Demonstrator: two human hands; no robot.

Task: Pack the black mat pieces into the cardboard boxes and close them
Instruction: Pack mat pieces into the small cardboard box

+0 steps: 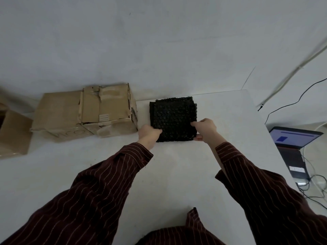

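Head view: stack of black, knobbly square mat pieces lying on the white table, just right of the closed, battered brown cardboard box. Left hand pinching the stack's near-left corner, right hand clamped on the near-right edge. Best lifted level, grips even, edges squared, then carried left toward the open-flapped box beyond the closed one.

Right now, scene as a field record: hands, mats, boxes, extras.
left hand: grips near-left corner of mat stack
right hand: pinches near-right edge of the stack
mat stack: black, bumpy, on white table
closed box: left of stack, worn, flaps down
second box: far left, partly out of frame
laptop: right, off table, screen lit
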